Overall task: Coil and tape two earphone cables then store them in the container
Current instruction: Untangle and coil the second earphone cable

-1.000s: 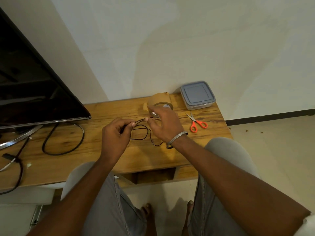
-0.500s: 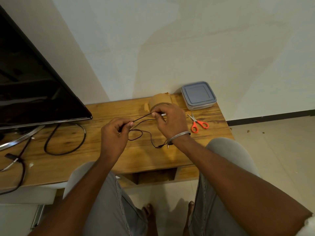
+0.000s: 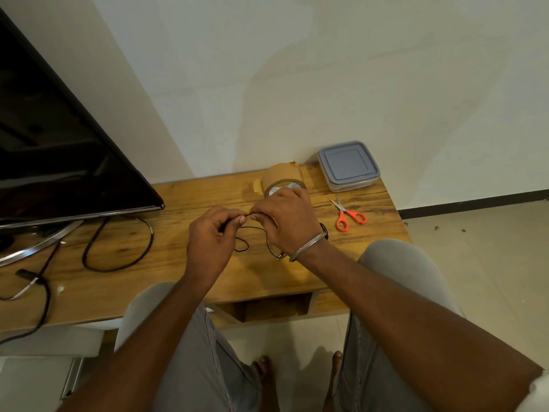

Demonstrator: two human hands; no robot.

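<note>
The left hand (image 3: 208,242) and right hand (image 3: 285,221) each pinch the thin black earphone cable (image 3: 247,244) just above the wooden table (image 3: 178,191), its slack loops drooping between them. Coiling is under way (only one cable shows). Nothing looks taped yet. The glossy brown tape roll (image 3: 282,176), orange-handled scissors (image 3: 346,217) and square grey plastic container (image 3: 349,166), lid on, wait beyond.

Pale wall (image 3: 326,84) ahead of me, unevenly shaded, meeting a beige tiled floor (image 3: 490,278) at a dark skirting (image 3: 475,201). Against the wall, a grained wooden table (image 3: 178,281). At my left a black TV (image 3: 59,144) stands on it, with a black cable (image 3: 118,267) looped beside its stand.
</note>
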